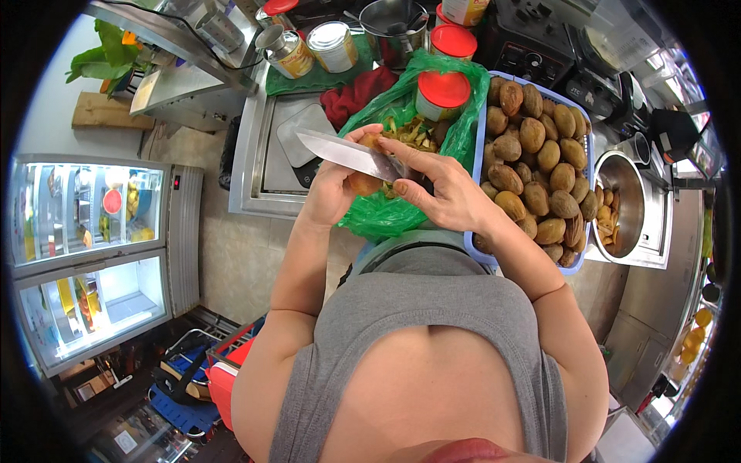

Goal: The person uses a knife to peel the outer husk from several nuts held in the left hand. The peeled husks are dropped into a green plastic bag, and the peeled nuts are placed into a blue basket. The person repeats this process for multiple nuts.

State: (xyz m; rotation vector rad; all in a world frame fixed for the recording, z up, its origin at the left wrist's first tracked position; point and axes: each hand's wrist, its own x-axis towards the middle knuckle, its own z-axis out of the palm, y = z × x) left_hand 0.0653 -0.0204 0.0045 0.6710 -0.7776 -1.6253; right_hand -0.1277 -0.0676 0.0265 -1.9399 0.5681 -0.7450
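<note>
My left hand (pixel 331 194) holds a brown fruit, likely a sapodilla (pixel 363 184), over an open green plastic bag (pixel 370 219). The broad blade of a kitchen knife (pixel 341 153) crosses in front of the fruit and hides part of it. My right hand (pixel 443 188) grips the knife by its dark handle, with thumb and forefinger close to the blade. Peelings (pixel 414 134) lie inside the bag below my hands. To the right, a blue plastic basket (pixel 477 159) is heaped with whole brown fruits (pixel 535 136). A steel bowl (pixel 634 191) beyond it contains peeled orange-brown pieces (pixel 606 217).
A red-lidded can (pixel 443 89) stands at the bag's far side. Behind are more cans (pixel 332 47), a steel pot (pixel 393 29) and a blender base (pixel 529 55). A kitchen scale (pixel 307 136) and a dark red cloth (pixel 359 95) lie left of the bag.
</note>
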